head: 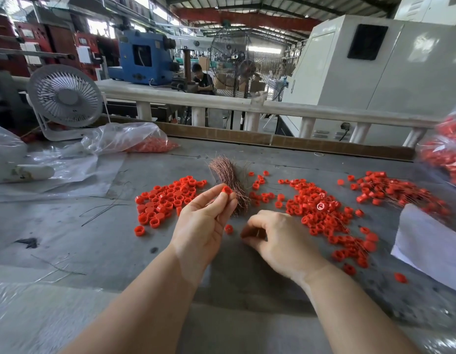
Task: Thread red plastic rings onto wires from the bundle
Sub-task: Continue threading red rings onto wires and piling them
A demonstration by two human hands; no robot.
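Left hand (206, 221) pinching one red ring (227, 190) at frame centre, wire bundle (229, 182) partly hidden behind it, right hand (275, 241) curled on the grey counter (94, 241), fingertips tucked under, grip unclear, bag of rings (449, 149) cut off at right edge

Factory floor — blue machine (142, 60), steel-truss roof (247, 11)
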